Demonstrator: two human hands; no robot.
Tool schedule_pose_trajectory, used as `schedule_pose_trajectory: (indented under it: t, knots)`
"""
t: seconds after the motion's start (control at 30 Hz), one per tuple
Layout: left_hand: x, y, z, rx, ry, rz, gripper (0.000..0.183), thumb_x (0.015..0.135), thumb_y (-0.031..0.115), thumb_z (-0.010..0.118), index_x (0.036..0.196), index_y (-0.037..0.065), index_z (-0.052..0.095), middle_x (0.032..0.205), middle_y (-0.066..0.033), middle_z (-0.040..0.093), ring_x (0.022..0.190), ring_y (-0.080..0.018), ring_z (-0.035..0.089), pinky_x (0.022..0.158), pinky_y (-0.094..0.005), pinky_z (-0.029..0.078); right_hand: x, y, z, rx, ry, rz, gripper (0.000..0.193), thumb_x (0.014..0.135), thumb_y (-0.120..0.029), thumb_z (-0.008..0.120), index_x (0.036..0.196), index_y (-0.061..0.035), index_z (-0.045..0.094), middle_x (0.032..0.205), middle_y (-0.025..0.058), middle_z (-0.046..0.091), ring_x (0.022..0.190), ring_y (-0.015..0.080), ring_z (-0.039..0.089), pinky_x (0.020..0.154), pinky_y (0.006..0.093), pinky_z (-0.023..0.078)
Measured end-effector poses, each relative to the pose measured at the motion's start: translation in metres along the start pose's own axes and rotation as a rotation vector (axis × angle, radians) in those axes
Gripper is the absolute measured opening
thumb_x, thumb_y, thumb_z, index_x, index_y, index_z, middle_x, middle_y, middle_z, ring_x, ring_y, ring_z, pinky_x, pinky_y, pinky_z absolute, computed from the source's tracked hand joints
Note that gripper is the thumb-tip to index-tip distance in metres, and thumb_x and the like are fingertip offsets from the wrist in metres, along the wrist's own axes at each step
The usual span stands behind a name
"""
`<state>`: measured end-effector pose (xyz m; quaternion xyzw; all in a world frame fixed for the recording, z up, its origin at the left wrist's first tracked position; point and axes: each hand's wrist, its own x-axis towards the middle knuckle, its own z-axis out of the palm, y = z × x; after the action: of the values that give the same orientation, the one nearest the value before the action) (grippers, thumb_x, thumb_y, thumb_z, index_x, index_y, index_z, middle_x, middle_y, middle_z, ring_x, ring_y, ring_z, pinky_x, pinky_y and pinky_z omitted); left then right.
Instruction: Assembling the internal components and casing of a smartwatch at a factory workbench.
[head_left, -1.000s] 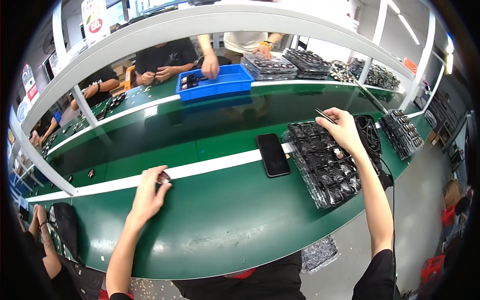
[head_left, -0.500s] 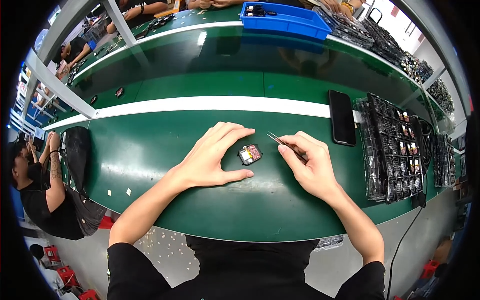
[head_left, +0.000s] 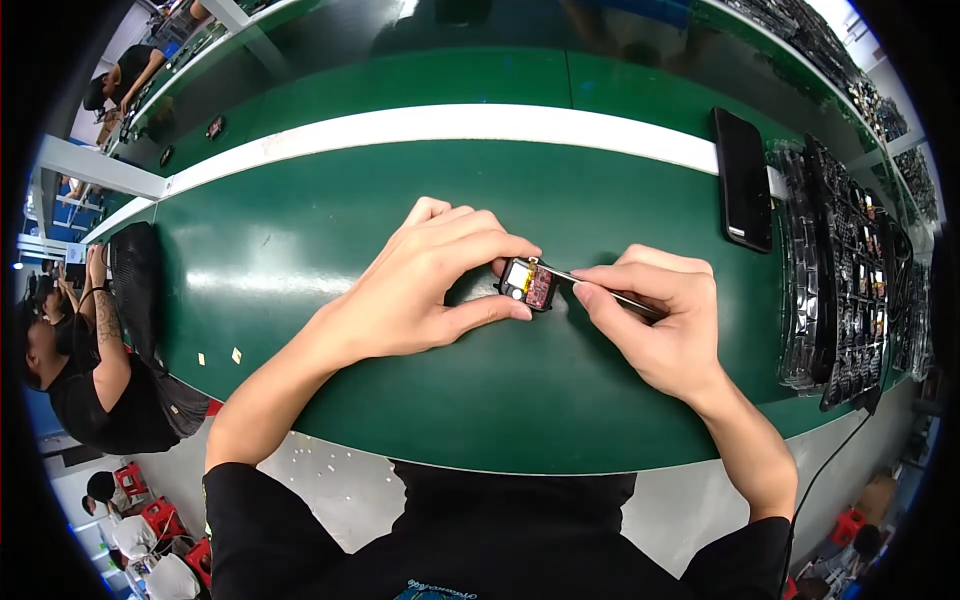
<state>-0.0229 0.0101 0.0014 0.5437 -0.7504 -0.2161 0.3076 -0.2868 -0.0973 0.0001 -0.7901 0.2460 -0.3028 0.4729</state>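
Observation:
A small black watch case (head_left: 541, 293), its inside exposed, lies on the green bench top (head_left: 430, 415). A white block, a yellow strip and a reddish circuit board show inside it. My left hand (head_left: 420, 270) steadies the case, thumb at its near edge and fingers at its far left edge. Metal tweezers (head_left: 560, 273) are pinched in my right hand (head_left: 660, 315). Their tips reach the upper edge of the case, by the yellow strip. Whether they grip anything there is too small to tell.
On the right lie a black phone (head_left: 742, 180) and stacked plastic trays (head_left: 845, 290) of small parts, with a black cable nearby. Small pale pieces (head_left: 236, 355) lie on the left. A white rail (head_left: 430, 125) crosses behind. Another person (head_left: 85, 370) sits at far left.
My left hand has closed in from beside the watch case to hold its edges. The tweezers have moved from apart to touching the case. The view has shifted, and the case appears turned.

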Motion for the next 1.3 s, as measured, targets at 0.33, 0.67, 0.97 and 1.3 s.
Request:
schedule_pose_trajectory:
  t: [0.33, 0.67, 0.97, 1.3]
  knots:
    - [0.0043, -0.0034, -0.0003, -0.006, -0.003, -0.034, 0.055, 0.08, 0.022, 0.099, 0.131, 0.009, 0.083, 0.094, -0.0034, 0.072, 0.086, -0.0196, 0.062, 0.084, -0.0353, 0.043, 0.0042, 0.0013, 0.0036, -0.147, -0.01, -0.059, 0.01, 0.089, 0.004, 0.082, 0.098, 0.0035, 0.085, 0.068, 0.004, 0.064, 0.05, 0.0078, 0.049, 0.048, 0.0292, 0.034]
    - [0.0028, -0.0064, 0.0011, 0.013, 0.0, -0.013, 0.055, 0.08, 0.024, 0.1, 0.13, 0.01, 0.083, 0.095, -0.0037, 0.073, 0.083, -0.0196, 0.061, 0.078, -0.0344, 0.044, 0.0047, 0.0047, 0.0087, -0.148, 0.012, -0.075, 0.01, 0.088, 0.004, 0.082, 0.098, 0.0033, 0.085, 0.067, 0.0042, 0.064, 0.05, 0.0078, 0.049, 0.047, 0.0295, 0.034]
    - [0.005, -0.0042, 0.0, 0.017, 0.001, -0.006, 0.055, 0.078, 0.023, 0.1, 0.129, 0.01, 0.084, 0.091, -0.0027, 0.072, 0.078, -0.0184, 0.054, 0.08, -0.0339, 0.041, 0.0041, 0.0024, 0.0069, -0.147, 0.014, -0.064, 0.01, 0.088, 0.004, 0.083, 0.098, 0.0035, 0.085, 0.067, 0.0043, 0.063, 0.05, 0.0079, 0.048, 0.048, 0.0295, 0.034]
    - [0.005, -0.0038, 0.0025, -0.021, 0.053, -0.015, 0.048, 0.078, 0.021, 0.1, 0.12, 0.008, 0.082, 0.089, -0.0015, 0.071, 0.075, -0.0169, 0.048, 0.081, -0.034, 0.04, -0.0004, 0.0063, 0.0099, -0.331, 0.072, -0.292, 0.024, 0.081, 0.005, 0.089, 0.104, 0.0005, 0.086, 0.075, 0.0041, 0.066, 0.051, 0.0125, 0.053, 0.046, 0.031, 0.04]
